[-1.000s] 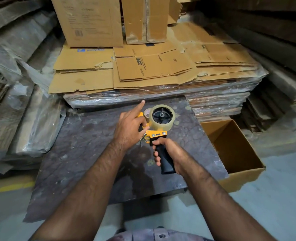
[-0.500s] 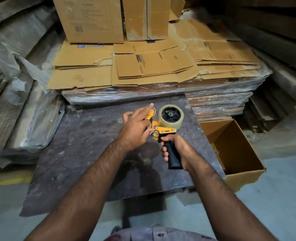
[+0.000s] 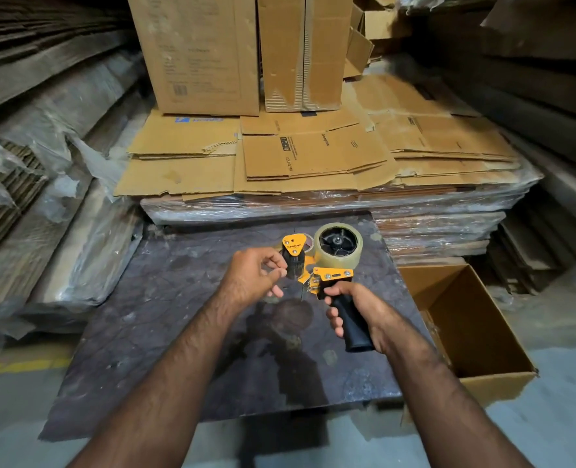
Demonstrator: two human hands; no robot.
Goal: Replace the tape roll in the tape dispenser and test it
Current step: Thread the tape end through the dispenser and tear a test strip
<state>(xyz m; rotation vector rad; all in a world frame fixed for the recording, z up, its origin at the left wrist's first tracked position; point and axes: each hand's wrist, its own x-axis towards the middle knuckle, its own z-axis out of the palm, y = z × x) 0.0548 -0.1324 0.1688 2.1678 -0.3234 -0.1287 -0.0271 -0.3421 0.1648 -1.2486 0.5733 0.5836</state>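
I hold an orange tape dispenser (image 3: 330, 275) above a dark board (image 3: 165, 319). My right hand (image 3: 361, 309) is wrapped around its black handle. A clear tape roll (image 3: 339, 244) sits on the black hub at the top. My left hand (image 3: 253, 275) is just left of the dispenser's black roller and orange side plate, thumb and forefinger pinched together; a thin clear strip of tape seems to run from them, hard to make out. Another tape roll (image 3: 308, 240) lies on the board behind the dispenser, mostly hidden.
An open cardboard box (image 3: 465, 329) stands on the floor to the right of the board. Flattened cartons (image 3: 313, 157) wrapped in plastic are stacked behind it, with upright boxes (image 3: 205, 52) on top. Wrapped cardboard bundles (image 3: 60, 197) line the left side.
My left hand has slid down from the top of the dispenser to its left side and now pinches its fingers. The orange side plate and roller have come into view. My right hand keeps its grip.
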